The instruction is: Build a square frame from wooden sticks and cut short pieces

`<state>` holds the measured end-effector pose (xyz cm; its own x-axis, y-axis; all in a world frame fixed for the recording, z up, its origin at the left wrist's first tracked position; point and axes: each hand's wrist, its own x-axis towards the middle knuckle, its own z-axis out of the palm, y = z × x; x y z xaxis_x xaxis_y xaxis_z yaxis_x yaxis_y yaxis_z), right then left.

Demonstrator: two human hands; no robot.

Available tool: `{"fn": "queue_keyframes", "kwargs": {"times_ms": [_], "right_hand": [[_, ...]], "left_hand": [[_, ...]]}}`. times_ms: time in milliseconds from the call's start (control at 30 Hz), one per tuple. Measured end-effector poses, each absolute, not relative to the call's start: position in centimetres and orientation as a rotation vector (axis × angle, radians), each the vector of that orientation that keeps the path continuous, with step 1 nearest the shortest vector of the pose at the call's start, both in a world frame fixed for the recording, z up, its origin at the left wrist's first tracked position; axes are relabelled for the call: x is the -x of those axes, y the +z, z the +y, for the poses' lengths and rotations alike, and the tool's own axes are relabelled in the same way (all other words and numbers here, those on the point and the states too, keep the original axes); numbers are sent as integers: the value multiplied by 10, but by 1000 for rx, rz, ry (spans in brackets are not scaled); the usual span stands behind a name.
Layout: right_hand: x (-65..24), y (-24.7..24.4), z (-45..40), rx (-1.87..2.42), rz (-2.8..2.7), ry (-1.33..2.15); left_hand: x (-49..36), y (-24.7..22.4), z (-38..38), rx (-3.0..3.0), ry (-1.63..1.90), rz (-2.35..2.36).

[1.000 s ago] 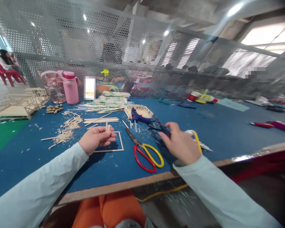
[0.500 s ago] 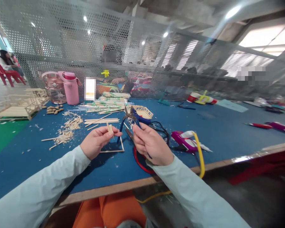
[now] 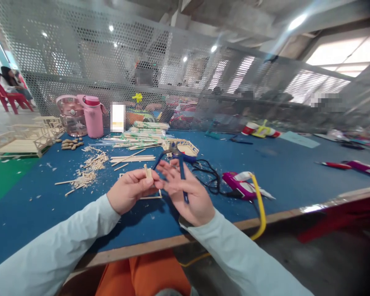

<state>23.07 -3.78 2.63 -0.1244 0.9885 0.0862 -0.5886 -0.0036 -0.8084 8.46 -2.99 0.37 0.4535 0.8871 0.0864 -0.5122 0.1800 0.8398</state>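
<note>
My left hand [image 3: 131, 190] pinches a small bunch of short wooden stick pieces [image 3: 148, 171] upright between thumb and fingers. Close beside it on the right, my right hand [image 3: 193, 196] holds blue-handled cutting pliers [image 3: 185, 179]. One handle crosses its palm under the thumb, while the fingers are spread loosely towards my left hand. The pliers' jaws point away from me and the handles are apart. Beneath my hands lies a thin stick frame [image 3: 152, 198] on the blue table, partly covered by them.
Crumbled wood scraps [image 3: 91, 166], loose sticks [image 3: 132, 158] and bagged sticks [image 3: 144, 135] lie beyond my left hand. A purple glue gun [image 3: 239, 185] with a yellow strip rests at right. Bottles [image 3: 93, 119], peanuts [image 3: 69, 144] and stick models [image 3: 21, 142] stand left, before a perforated metal screen [image 3: 89, 61].
My right hand has loosened and spread its fingers around the pliers, moving nearer my left hand. The left hand has shifted slightly right with its pieces. Red-handled scissors no longer show.
</note>
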Motion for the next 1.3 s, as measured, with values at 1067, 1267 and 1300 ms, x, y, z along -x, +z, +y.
{"fn": "queue_keyframes", "kwargs": {"times_ms": [1067,1267,1300], "right_hand": [[-290,55,-23,1066,-1974,1345],[-288,56,-18,1181,-2469,634],[-288,57,-17,1218,-2523,583]], "left_hand": [[-62,3,-6,-771,885,823],[-66,2,-9,-860,858,833],[-66,2,-9,-871,856,831]]}}
